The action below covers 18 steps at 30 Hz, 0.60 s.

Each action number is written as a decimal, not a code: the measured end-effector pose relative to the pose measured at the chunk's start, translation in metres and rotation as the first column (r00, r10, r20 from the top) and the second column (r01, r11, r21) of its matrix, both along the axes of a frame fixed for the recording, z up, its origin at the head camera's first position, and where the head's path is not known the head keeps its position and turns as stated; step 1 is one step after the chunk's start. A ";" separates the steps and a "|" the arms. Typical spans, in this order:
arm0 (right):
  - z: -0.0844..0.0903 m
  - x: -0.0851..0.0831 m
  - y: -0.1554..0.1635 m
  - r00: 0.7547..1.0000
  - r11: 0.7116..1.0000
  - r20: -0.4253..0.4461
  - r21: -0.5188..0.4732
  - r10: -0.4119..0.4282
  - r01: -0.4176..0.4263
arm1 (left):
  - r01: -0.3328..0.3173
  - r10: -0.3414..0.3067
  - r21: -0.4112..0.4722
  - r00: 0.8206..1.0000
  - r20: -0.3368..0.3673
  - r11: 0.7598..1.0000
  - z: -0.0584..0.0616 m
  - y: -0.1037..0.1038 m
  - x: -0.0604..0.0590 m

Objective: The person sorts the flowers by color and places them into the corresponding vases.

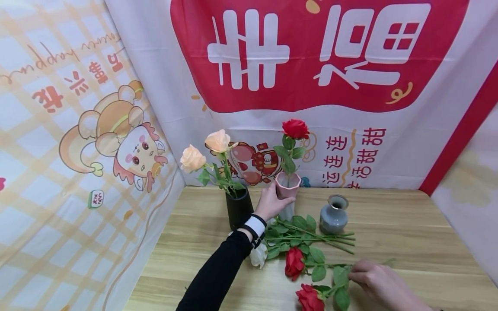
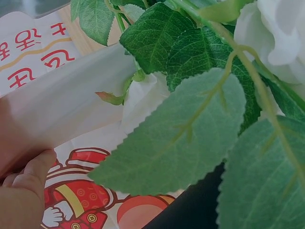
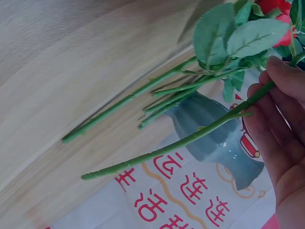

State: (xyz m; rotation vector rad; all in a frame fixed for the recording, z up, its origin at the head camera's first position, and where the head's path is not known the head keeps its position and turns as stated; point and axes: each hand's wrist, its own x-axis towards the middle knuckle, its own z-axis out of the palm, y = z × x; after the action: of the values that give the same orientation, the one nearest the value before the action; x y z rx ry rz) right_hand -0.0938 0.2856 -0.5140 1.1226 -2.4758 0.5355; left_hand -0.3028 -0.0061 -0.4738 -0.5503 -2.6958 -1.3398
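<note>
My left hand (image 1: pixel 271 202) grips a tall vase (image 1: pixel 288 182), pink at the top and pale lower down, around its upper part. One red rose (image 1: pixel 295 129) stands upright in that vase. At the front right, my right hand (image 1: pixel 375 278) pinches a green stem (image 3: pixel 205 131) between thumb and fingers, its cut end pointing away from the palm. This stem belongs to the red rose (image 1: pixel 310 298) nearest the front. Another red rose (image 1: pixel 295 262) lies just behind it on the table. White roses (image 1: pixel 258 254) lie under my left forearm, partly hidden, their stems (image 1: pixel 330 238) pointing right.
A black vase (image 1: pixel 238 209) with two peach roses (image 1: pixel 218 141) stands left of my left hand. The small grey-blue vase (image 1: pixel 333 215) stands right of the white roses' leaves. Behind the wooden table (image 1: pixel 404 224) hangs a printed cloth (image 1: pixel 249 116).
</note>
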 end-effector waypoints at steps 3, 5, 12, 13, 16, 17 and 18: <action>0.003 0.001 -0.001 1.000 1.000 -0.015 -0.002 -0.015 0.014 | -0.001 0.001 -0.001 1.000 -0.003 1.000 0.000 0.000 0.000; 0.005 0.002 -0.001 0.999 1.000 -0.030 -0.018 -0.019 0.018 | -0.002 0.002 -0.005 1.000 -0.009 1.000 0.000 0.001 0.000; 0.011 0.004 -0.006 0.989 0.990 -0.111 -0.110 -0.094 0.082 | 0.008 -0.008 -0.012 1.000 -0.020 1.000 0.000 0.004 0.000; 0.012 0.004 -0.007 0.987 0.987 -0.115 -0.125 -0.111 0.097 | 0.011 -0.011 -0.008 1.000 -0.017 1.000 0.000 0.003 0.000; 0.015 0.003 -0.010 0.981 0.977 -0.116 -0.165 -0.158 0.138 | 0.012 -0.012 0.002 1.000 -0.019 1.000 -0.001 0.002 -0.001; 0.017 0.002 -0.012 0.979 0.974 -0.117 -0.175 -0.169 0.147 | 0.012 -0.012 0.006 1.000 -0.020 1.000 -0.002 0.001 -0.001; 0.018 0.002 -0.013 0.976 0.971 -0.119 -0.180 -0.180 0.158 | 0.010 -0.010 0.010 1.000 -0.023 1.000 -0.003 0.001 -0.001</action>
State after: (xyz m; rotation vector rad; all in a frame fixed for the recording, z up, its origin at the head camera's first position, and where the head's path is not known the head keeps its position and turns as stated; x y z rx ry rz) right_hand -0.0916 0.2726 -0.4957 0.8439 -2.3330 0.5868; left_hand -0.3040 -0.0053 -0.4764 -0.5753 -2.6703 -1.3408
